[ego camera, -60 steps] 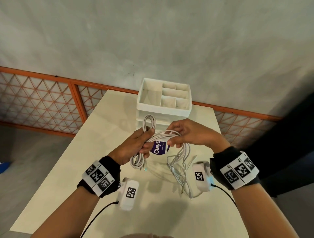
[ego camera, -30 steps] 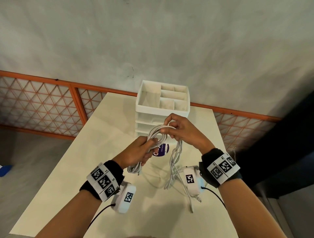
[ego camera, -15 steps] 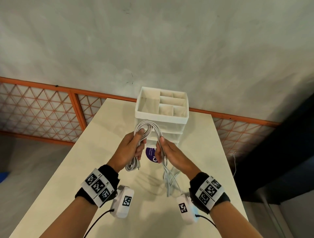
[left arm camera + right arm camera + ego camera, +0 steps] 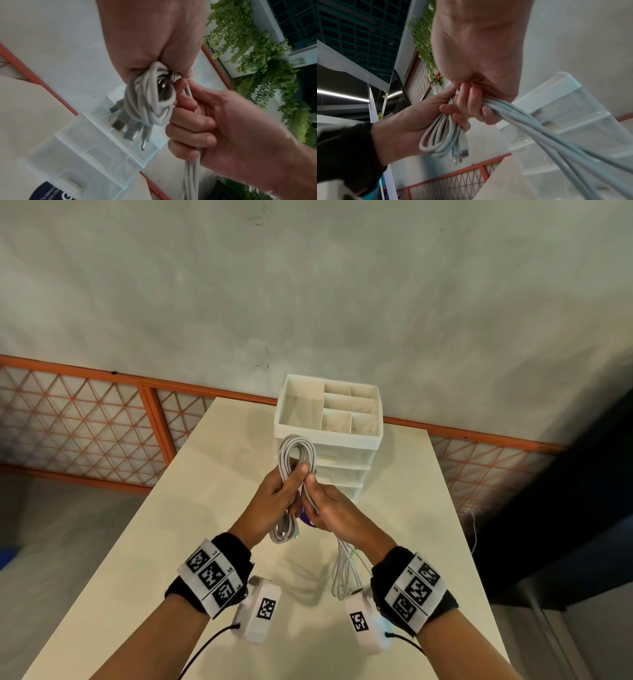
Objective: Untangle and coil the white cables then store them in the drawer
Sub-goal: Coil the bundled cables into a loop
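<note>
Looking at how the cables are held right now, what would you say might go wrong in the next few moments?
1. The left hand grips the coiled bundle only at its middle; the loops could spring apart if that grip loosens.
2. The loose strands hang below the right hand down to the table, so they may snag or re-tangle while being wound.
3. Both hands are full and the drawer unit looks shut; opening it risks dropping the coil.

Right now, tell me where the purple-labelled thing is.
In the head view, the purple-labelled thing peeks out beneath both hands, on the table before the drawer unit.
</note>
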